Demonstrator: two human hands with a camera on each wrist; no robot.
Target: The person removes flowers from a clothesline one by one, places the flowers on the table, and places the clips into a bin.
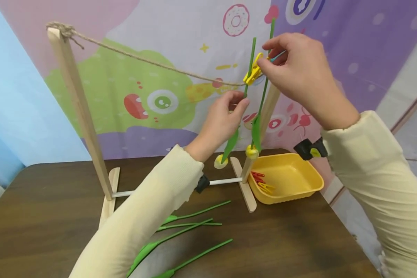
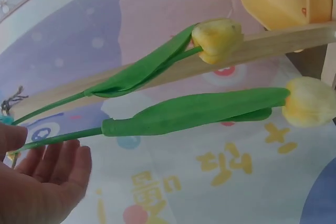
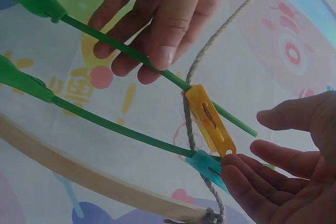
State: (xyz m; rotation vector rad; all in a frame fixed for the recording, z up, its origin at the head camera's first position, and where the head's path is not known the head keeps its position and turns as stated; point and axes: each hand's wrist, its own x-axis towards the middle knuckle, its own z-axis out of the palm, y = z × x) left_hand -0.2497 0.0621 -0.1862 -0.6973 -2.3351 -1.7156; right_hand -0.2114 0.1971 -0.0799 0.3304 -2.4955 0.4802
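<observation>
- Head view: the left hand (image 1: 220, 119) is at the green stem of a yellow artificial tulip (image 2: 197, 107); this stem passes between thumb and fingers, but I cannot tell if they pinch it.
- The tulip hangs with its bloom downward, below the left hand.
- Just above the left hand, a yellow plastic clothespin (image 3: 210, 121) sits on the stem, at the beige twisted rope (image 1: 153, 62).
- The right hand (image 1: 299, 69) has its thumb apart from the fingers; in the right wrist view, its fingertips are at the end of this clothespin.
- Beside the same fingertips, a turquoise clothespin (image 3: 205, 165) is on the rope with a second yellow tulip (image 2: 139, 73), also bloom down.
- Below the right hand stands a yellow plastic basin (image 1: 292, 173), with red clothespins (image 1: 258, 177) inside.
- Below the left hand, leafy green stems (image 1: 210, 249) lie on the dark brown table (image 1: 281, 239).
</observation>
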